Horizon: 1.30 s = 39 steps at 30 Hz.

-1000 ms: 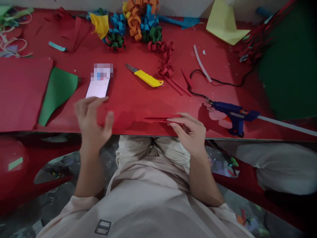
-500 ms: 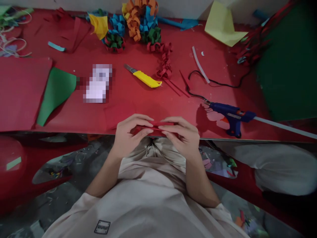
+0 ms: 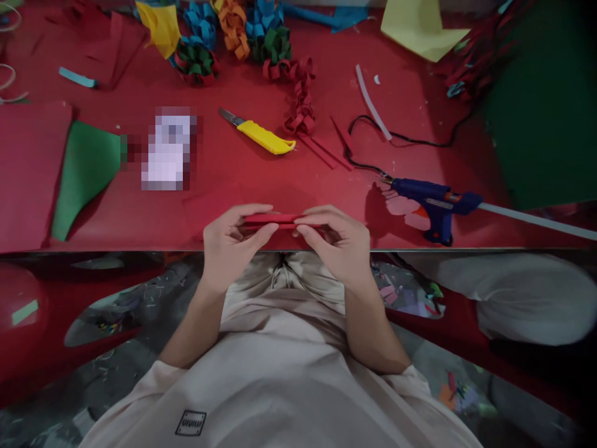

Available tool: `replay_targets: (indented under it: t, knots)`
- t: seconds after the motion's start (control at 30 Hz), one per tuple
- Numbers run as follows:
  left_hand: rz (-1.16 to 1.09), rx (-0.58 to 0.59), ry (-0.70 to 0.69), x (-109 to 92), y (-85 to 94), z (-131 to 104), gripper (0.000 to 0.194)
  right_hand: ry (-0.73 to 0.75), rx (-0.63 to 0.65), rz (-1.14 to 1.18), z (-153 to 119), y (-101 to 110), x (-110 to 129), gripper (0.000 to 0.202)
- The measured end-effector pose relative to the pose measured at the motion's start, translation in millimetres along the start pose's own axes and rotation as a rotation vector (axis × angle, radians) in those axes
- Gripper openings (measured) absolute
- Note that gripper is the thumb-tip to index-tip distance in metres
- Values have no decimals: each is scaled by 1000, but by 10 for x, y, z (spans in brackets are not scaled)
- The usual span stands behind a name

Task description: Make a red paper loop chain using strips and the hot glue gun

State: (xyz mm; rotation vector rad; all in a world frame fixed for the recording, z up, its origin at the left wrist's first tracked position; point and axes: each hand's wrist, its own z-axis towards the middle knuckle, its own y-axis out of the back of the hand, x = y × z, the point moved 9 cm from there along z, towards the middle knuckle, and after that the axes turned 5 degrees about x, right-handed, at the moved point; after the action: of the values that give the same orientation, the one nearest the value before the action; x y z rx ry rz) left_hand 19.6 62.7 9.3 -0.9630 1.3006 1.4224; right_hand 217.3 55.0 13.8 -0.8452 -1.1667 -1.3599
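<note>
My left hand point(image 3: 229, 246) and my right hand point(image 3: 342, 242) face each other over the front edge of the red table. Between them they pinch a narrow folded strip of red paper point(image 3: 270, 219), thumbs on the near side and fingers on the far side. Part of the strip is covered by my fingers. Beyond my hands lies a yellow utility knife point(image 3: 265, 137) with its blade out. A red curled-paper chain point(image 3: 301, 102) rests just behind it.
To the right lies a blue glue gun point(image 3: 431, 199) with a long glue stick and black cord. A blurred-out phone-like object point(image 3: 170, 149) and green paper point(image 3: 88, 174) are at left. Multicoloured paper chains point(image 3: 233, 28) sit at the back. Another person's leg point(image 3: 532, 298) is at right.
My thumbs and fingers have shifted along the red paper strip, and more of it shows between them. The camera view has moved slightly, so the tabletop things appear higher, many also farther left.
</note>
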Motion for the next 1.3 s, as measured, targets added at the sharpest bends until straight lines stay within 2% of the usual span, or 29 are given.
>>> replay_targets:
  t: [0.07, 0.17, 0.27, 0.37, 0.53, 0.63, 0.83, 1.03, 1.13, 1.3]
  knots:
    - [4, -16, 36, 26, -8, 2, 37, -65, -23, 105, -8, -6, -78, 11]
    - [-33, -16, 67, 52, -35, 14, 33, -147, -54, 157, -16, 6, -167, 21]
    - [-65, -10, 96, 75, -52, 33, 31, -207, -24, 184, 4, -23, -211, 25]
    - [-73, -12, 129, 90, -46, 48, 32, -271, 32, 241, 30, -92, -254, 21]
    - [-129, 25, 218, 127, -68, 58, 29, -308, 36, 269, 56, -106, -303, 12]
    - [-125, 45, 207, 95, -90, 78, 27, -314, 53, 256, 71, -91, -297, 14]
    - [-110, 0, 159, 41, -103, 112, 34, -367, 82, 254, 115, -95, -245, 20]
    - [-144, 71, 172, 61, -170, 121, 47, -449, 102, 320, 124, -127, -300, 21]
    - [-113, 96, 185, 78, -174, 128, 43, -447, 123, 325, 124, -122, -303, 21]
    - [-8, 109, 175, 86, -172, 151, 26, -446, 142, 308, 124, -126, -307, 27]
